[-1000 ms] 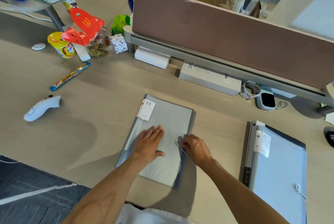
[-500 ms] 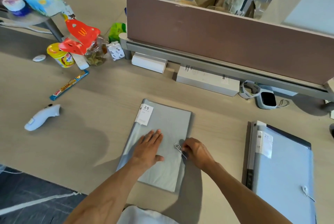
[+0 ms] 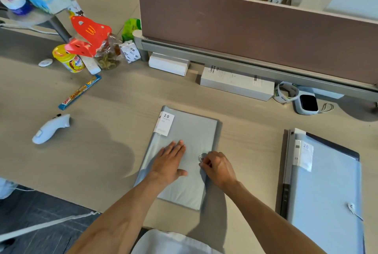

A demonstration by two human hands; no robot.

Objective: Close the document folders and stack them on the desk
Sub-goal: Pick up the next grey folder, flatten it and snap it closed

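A grey document folder point(image 3: 190, 141) lies closed and flat on the light wooden desk point(image 3: 114, 131), directly in front of the person. Its white label point(image 3: 166, 123) reads 20. The left hand point(image 3: 170, 160) rests palm-down on the cover, fingers extended and close together, thumb spread toward the right. The right hand point(image 3: 218, 168) is curled at the folder's right edge, its fingertips pinching the small round clasp point(image 3: 201, 159) there.

A second folder point(image 3: 327, 196), pale blue, lies well apart on the right side of the desk, with its own label marked 20 and a string closure point(image 3: 354, 211) near its lower right edge.

To the left sits a white handheld controller point(image 3: 51, 128), well clear of the grey folder, and beyond it a long snack bar wrapper point(image 3: 79, 92). Further back stands a cluster: a yellow cup point(image 3: 69, 60), a red paper box point(image 3: 90, 35), a clear bag of snacks point(image 3: 108, 57) and a green packet point(image 3: 132, 28). Behind the grey folder, 2 white boxes point(image 3: 237, 82) lie against the base of a brown desk divider point(image 3: 255, 28). A smartwatch on a charger point(image 3: 306, 103) sits just right of them. Nothing lies between the 2 folders.
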